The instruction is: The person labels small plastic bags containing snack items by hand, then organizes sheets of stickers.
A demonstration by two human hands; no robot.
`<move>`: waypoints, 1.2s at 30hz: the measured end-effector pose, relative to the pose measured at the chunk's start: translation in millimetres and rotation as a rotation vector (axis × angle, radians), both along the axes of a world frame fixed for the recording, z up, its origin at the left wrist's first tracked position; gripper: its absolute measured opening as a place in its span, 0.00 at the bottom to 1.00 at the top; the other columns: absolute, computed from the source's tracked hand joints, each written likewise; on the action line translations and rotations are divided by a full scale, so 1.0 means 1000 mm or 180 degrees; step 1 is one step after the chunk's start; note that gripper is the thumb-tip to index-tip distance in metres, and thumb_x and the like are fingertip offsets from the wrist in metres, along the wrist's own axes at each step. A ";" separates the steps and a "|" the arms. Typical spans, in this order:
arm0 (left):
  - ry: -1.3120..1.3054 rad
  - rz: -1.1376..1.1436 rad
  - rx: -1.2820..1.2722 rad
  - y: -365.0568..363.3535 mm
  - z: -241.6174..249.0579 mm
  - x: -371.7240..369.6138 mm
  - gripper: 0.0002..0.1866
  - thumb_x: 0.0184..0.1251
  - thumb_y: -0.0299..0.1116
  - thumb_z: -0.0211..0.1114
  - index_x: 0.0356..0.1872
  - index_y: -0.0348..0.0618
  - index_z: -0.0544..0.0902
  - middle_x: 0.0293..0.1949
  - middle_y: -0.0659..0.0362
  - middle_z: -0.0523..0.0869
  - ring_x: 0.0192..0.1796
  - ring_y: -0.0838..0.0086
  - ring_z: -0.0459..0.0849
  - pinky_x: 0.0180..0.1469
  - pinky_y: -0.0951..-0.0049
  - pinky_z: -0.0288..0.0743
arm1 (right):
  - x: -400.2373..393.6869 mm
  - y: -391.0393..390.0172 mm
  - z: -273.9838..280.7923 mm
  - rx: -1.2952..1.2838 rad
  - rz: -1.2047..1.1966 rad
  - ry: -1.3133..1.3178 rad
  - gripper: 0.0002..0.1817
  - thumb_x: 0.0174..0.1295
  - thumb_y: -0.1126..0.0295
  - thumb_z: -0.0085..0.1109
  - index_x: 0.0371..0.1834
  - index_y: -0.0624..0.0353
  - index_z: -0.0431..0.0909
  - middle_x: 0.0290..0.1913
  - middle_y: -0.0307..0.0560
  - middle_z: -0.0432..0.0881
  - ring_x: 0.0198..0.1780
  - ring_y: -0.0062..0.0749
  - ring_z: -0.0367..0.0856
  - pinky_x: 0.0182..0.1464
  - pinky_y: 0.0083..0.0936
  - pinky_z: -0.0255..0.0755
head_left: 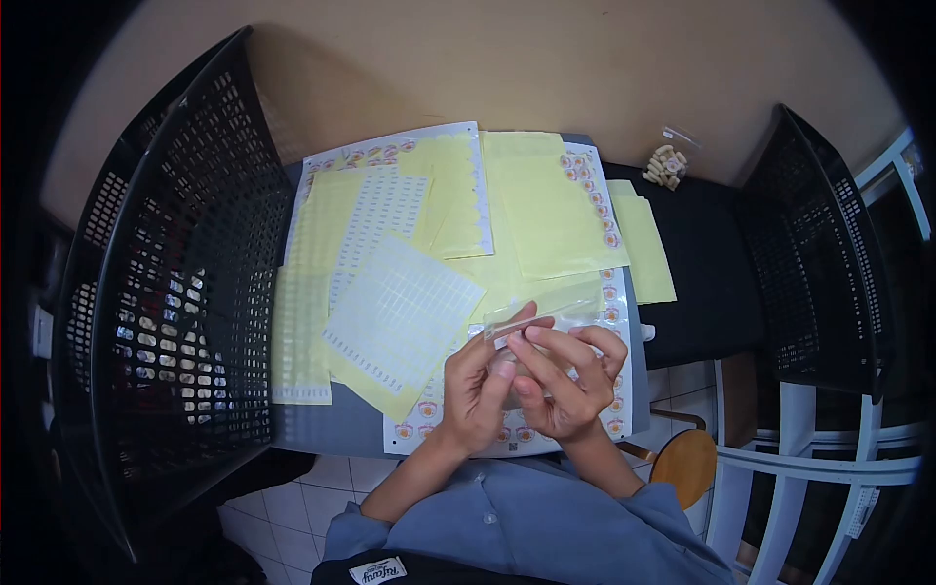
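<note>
Both hands are together above the front part of the table, around a clear plastic bag. My left hand has its fingers closed on the bag's near left part. My right hand pinches the bag's edge, thumb and fingertips close to those of my left hand. A small white piece shows at the fingertips; what it is cannot be made out. Under the hands lies a sticker sheet with round orange-and-pink prints. A white label sheet with rows of small print lies to the left, on yellow backing paper.
Black perforated baskets stand at the left and right. A bag of small beige pieces lies at the back right on a black surface. A round wooden stool is at the lower right.
</note>
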State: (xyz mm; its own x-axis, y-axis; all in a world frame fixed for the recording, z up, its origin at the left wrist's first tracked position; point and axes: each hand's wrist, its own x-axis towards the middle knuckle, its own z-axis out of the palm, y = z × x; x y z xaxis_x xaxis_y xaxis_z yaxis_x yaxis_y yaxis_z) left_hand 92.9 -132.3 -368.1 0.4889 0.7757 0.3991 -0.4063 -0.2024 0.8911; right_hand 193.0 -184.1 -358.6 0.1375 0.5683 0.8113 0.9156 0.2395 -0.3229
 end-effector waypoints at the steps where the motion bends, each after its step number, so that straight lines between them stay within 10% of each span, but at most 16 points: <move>1: -0.0070 0.0006 -0.0112 -0.001 0.000 0.001 0.18 0.64 0.30 0.46 0.52 0.29 0.70 0.48 0.46 0.76 0.50 0.64 0.76 0.53 0.69 0.67 | 0.001 -0.001 -0.002 -0.0007 -0.0012 -0.0002 0.13 0.51 0.58 0.56 0.38 0.49 0.82 0.41 0.31 0.77 0.42 0.31 0.62 0.45 0.22 0.56; 15: 0.0322 0.0835 -0.0995 0.003 -0.016 0.023 0.16 0.66 0.34 0.47 0.43 0.30 0.74 0.40 0.48 0.80 0.43 0.69 0.80 0.45 0.72 0.74 | 0.122 0.023 -0.038 -0.0052 -0.0598 0.1437 0.09 0.46 0.70 0.59 0.32 0.59 0.79 0.32 0.46 0.74 0.35 0.35 0.72 0.39 0.29 0.65; 19: 0.0254 0.0963 -0.1459 0.010 -0.018 0.032 0.17 0.67 0.36 0.45 0.43 0.30 0.74 0.43 0.47 0.78 0.41 0.69 0.80 0.43 0.71 0.74 | 0.174 0.043 -0.069 -0.1242 -0.1075 0.0791 0.09 0.47 0.69 0.59 0.32 0.58 0.80 0.30 0.43 0.76 0.35 0.35 0.73 0.39 0.30 0.64; 36: -0.0353 -0.1087 -0.3839 0.091 -0.078 0.117 0.22 0.68 0.43 0.35 0.58 0.45 0.63 0.54 0.50 0.71 0.55 0.62 0.72 0.54 0.62 0.68 | 0.186 0.067 -0.084 -0.1700 -0.1071 0.1264 0.04 0.44 0.70 0.60 0.23 0.56 0.80 0.25 0.38 0.77 0.32 0.32 0.75 0.38 0.29 0.61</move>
State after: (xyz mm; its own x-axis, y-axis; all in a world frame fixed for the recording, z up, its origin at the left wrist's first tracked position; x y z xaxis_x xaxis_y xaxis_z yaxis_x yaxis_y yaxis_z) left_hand 210.1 -40.8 -446.0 0.7454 0.5156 -0.4224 -0.3618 0.8452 0.3933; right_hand 378.8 -116.8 -442.7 0.5990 0.7466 0.2895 0.7019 -0.3154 -0.6387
